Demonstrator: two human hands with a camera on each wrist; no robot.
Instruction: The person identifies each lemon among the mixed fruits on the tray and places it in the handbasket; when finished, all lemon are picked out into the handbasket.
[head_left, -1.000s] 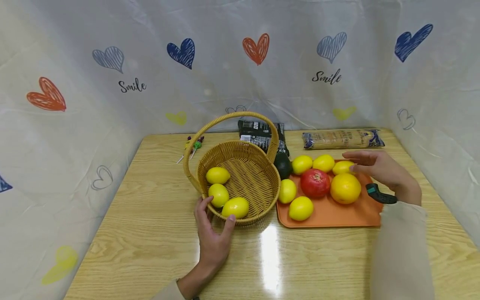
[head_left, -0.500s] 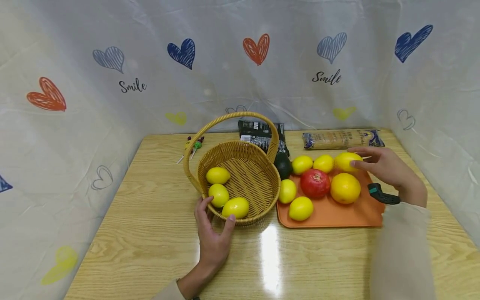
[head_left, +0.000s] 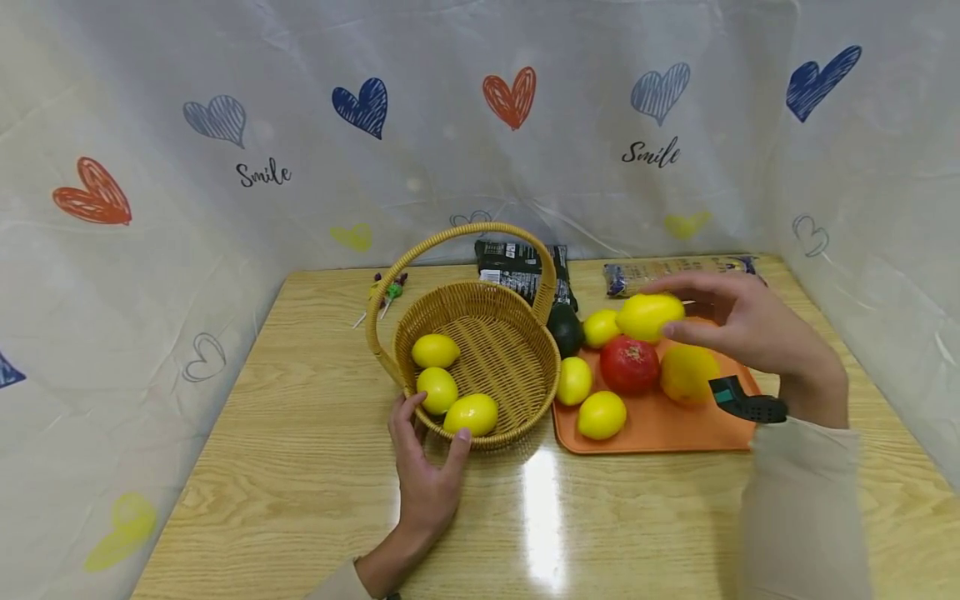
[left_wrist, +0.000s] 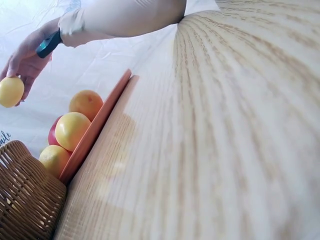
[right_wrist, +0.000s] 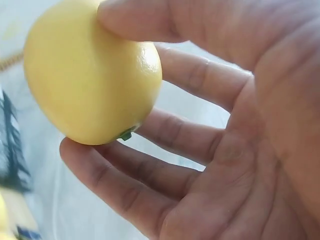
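My right hand (head_left: 765,329) pinches a yellow lemon (head_left: 651,317) between thumb and fingers, lifted over the back of the orange tray (head_left: 667,432). In the right wrist view the lemon (right_wrist: 85,75) shows a small green stem end beside the fingers. My left hand (head_left: 429,492) grips the near rim of the wicker basket (head_left: 517,358), thumb on top of the rim. Several lemons (head_left: 471,415) lie in the basket's left side. On the tray are more lemons (head_left: 602,415), a red pomegranate (head_left: 628,364) and an orange (head_left: 688,373), partly overlapped by the right hand's wristband.
A dark green avocado (head_left: 566,330) sits between basket and tray. Behind them are a black packet (head_left: 513,265) and a long tan packet (head_left: 637,277), partly hidden by the right hand. Lollipops (head_left: 388,292) lie at the back left. The basket's tall handle (head_left: 480,228) arches above it.
My right hand has taken hold of the lemon at the tray's back right, raised it and carried it left, now above the pomegranate. The left hand stays on the basket.
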